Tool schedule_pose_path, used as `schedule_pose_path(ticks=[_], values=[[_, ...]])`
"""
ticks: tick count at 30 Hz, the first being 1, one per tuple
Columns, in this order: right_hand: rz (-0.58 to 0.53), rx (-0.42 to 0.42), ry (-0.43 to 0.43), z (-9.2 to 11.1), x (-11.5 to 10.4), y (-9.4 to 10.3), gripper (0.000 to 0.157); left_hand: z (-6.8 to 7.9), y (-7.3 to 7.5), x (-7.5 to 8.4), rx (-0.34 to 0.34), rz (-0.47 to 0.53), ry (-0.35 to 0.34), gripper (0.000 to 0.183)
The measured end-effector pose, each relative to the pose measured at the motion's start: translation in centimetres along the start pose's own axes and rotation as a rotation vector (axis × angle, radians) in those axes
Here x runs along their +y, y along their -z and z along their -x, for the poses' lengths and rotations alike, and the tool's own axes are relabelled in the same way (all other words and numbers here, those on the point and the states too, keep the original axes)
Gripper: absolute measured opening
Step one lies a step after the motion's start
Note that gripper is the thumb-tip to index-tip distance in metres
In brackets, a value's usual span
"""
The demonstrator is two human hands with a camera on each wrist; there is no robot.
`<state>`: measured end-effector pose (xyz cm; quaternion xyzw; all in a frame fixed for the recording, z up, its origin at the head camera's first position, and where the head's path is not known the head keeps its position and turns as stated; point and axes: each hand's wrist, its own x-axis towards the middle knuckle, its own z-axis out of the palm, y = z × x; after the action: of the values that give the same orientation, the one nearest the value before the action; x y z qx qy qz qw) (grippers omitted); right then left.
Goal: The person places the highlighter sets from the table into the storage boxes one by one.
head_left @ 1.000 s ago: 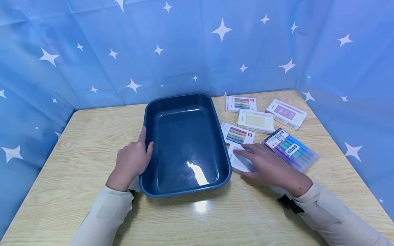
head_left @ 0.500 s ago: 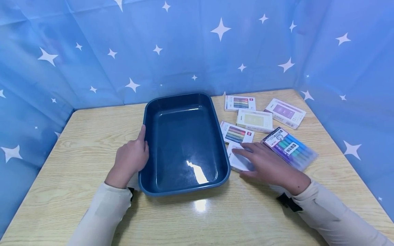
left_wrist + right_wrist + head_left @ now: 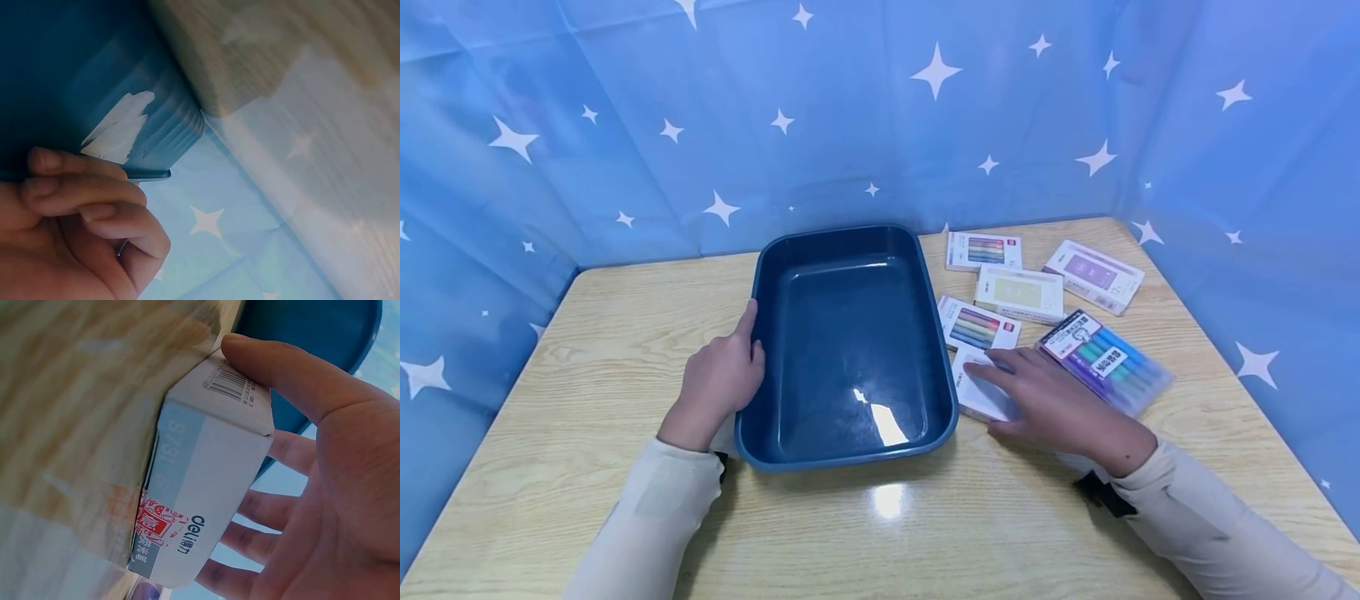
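Observation:
A deep dark blue plastic tray [image 3: 850,350] stands in the middle of the table. My left hand [image 3: 718,383] holds its left rim, index finger lying along the edge and thumb at the inner side. In the left wrist view, curled fingers [image 3: 94,206] sit against the tray's outer wall. My right hand [image 3: 1052,400] lies over a white deli highlighter box [image 3: 981,393] beside the tray's right side. In the right wrist view, the thumb [image 3: 269,359] is at the box's barcode end, and the other fingers reach over its upper face, their tips hidden.
Beyond the right hand lie two boxes with coloured pens showing [image 3: 977,325], a cream-labelled box [image 3: 1018,293] and a purple-labelled box [image 3: 1093,277]. A clear case of coloured pens [image 3: 1105,362] lies right of the hand. A blue starry curtain [image 3: 880,108] borders the wooden table [image 3: 625,358].
The tray's near end has shifted slightly away and to the left. My left thumb has drawn back from inside the tray toward the rim. The right hand stays on the highlighter box.

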<state>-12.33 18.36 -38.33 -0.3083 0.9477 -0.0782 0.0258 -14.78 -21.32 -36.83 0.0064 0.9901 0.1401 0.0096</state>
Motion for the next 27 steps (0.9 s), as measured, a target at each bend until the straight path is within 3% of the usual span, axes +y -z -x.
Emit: schedule_pose_path(ticks=[27], values=[[0.03,0.02,0.003,0.05,0.11,0.42,0.073,0.16,-0.22,0.31,-0.002,0.005,-0.031,0.059]])
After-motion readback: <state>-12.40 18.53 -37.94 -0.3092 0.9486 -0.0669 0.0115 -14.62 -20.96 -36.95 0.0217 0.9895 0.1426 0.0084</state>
